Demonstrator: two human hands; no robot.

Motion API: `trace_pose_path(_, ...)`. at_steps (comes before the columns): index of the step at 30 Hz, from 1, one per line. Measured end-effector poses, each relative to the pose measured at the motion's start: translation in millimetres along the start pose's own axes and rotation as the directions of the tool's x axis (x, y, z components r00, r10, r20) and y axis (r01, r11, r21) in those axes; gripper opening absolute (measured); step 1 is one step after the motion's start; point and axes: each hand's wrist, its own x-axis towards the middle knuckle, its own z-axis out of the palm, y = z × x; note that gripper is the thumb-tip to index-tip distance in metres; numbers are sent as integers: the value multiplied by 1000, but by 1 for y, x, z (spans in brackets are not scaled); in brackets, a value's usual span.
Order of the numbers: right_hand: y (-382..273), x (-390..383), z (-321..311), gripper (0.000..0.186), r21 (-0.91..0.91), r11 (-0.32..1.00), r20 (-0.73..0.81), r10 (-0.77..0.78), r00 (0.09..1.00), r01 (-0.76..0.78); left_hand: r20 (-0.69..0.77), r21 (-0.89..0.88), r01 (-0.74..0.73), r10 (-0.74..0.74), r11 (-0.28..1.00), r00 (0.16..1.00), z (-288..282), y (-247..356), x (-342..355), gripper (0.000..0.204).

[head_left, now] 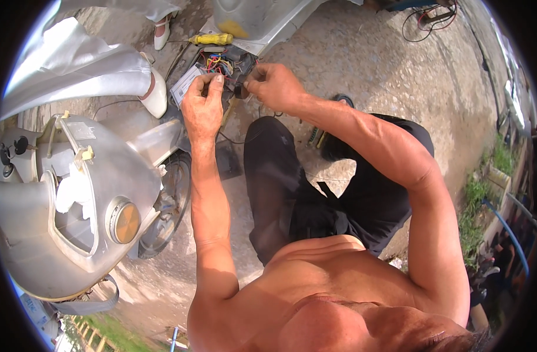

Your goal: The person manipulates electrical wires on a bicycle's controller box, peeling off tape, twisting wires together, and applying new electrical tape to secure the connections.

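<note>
My left hand [202, 108] is closed in a pinch beside a bundle of coloured wires [214, 61]; what its fingertips hold is too small to make out. A thin red wire passes close to its thumb. To the right, my right hand [275, 87] has thumb and fingers closed on a small dark round piece [241, 91], whose kind I cannot tell. The wires come out of a dark open housing [239, 60] on the ground. Next to my left fingers lies a box with a white printed label [186, 85]. Beyond the wires rests a screwdriver with a yellow handle [212, 39].
A silver scooter body [122, 167] with a wheel [163, 205] stands at the left; keys [13, 151] hang there. Another silver panel [262, 20] is at the top. Someone in white shoes [155, 97] stands at the upper left. Cables [435, 20] lie at the upper right.
</note>
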Motion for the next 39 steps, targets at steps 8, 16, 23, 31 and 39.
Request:
trace_pose_path(8,12,6,7,20,139,987,59,70,996,-78,115,-271,239,-215,933,970,10,-28,-38,31)
trace_pose_path(16,-3,-11,7,20,-293,916,-63,-303,951,273,11,214,-145,146,966,989,5,10,-8,33)
trace_pose_path(23,1,-18,9,23,-374,900,-81,-272,959,224,153,318,-40,-10,947,988,24,36,39,40)
trace_pose_path(31,1,-19,7,24,-527,763,-71,-479,875,375,354,502,-320,146,804,924,29,8,44,29)
trace_pose_path(39,11,-5,2,17,-291,926,-81,-276,958,242,37,-14,-17,18,1000,999,9,17,29,23)
